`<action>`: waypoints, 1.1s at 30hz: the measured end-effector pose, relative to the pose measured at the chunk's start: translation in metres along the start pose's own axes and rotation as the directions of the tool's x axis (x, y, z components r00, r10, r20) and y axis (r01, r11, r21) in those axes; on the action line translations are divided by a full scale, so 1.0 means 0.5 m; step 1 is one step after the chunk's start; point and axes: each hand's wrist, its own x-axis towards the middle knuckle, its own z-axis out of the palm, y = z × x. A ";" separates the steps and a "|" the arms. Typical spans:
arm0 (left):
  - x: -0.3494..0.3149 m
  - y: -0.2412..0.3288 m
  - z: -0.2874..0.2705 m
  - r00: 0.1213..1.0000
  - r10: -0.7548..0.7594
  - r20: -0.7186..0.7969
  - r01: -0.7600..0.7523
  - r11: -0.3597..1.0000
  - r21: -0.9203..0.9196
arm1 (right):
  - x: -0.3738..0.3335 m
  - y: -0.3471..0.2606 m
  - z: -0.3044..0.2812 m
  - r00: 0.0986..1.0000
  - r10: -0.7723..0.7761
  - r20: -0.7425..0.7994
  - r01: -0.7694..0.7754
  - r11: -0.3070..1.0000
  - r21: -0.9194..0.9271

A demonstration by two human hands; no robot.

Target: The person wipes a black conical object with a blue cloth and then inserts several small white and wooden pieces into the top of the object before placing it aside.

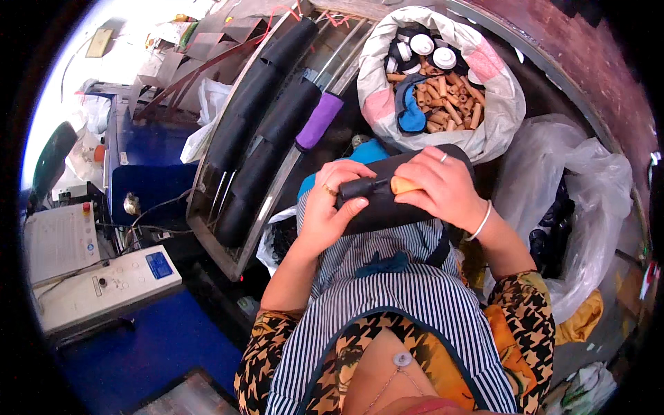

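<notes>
Above my lap my left hand (335, 200) closes round a short black cylinder (364, 188), with the thumb lying along its near side. In my right hand (440, 185) is a tan tube-like piece (404, 185), pinched by the fingers and end-on to the black cylinder. Whether the two ends are joined, I cannot tell. Under both hands lies a larger dark roll (377, 220), across the striped apron (346, 266). Similar tan pieces (449, 104) fill part of an open white sack (508, 114) beyond my right hand, together with white round caps (444, 58) and a blue-and-black cloth item (411, 114).
To the left a long frame (243, 259) holds black sleeves (259, 166), metal rods and a purple sleeve (321, 121). A white control panel (111, 287) sits on a blue surface (162, 339). Clear plastic bags (595, 173) with dark items stand at the right.
</notes>
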 end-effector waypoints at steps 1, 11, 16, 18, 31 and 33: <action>-0.004 0.007 0.001 0.999 0.039 0.032 -0.040 0.999 0.025 | 0.004 -0.016 0.001 0.999 -0.029 -0.019 0.029 0.999 -0.016; -0.049 0.092 0.014 0.975 0.145 0.170 -0.178 0.963 0.204 | -0.022 -0.084 -0.022 0.980 -0.192 0.045 0.180 0.964 0.196; -0.040 0.115 0.044 0.936 0.248 0.249 -0.330 0.862 0.385 | -0.047 -0.064 -0.037 0.724 0.055 0.687 -0.647 0.398 0.650; -0.031 0.111 0.053 0.931 0.230 0.285 -0.337 0.841 0.423 | -0.060 -0.056 -0.033 0.640 0.178 0.748 -0.764 0.253 0.593; -0.086 -0.032 0.047 0.916 -0.372 -0.151 0.366 0.928 -0.067 | -0.869 0.337 -0.048 -0.406 0.857 -0.318 -0.896 -0.304 0.324; -0.057 -0.030 0.066 0.892 -0.431 -0.135 0.421 0.902 -0.094 | -0.917 0.358 0.117 -0.181 0.975 0.127 -0.922 -0.214 0.324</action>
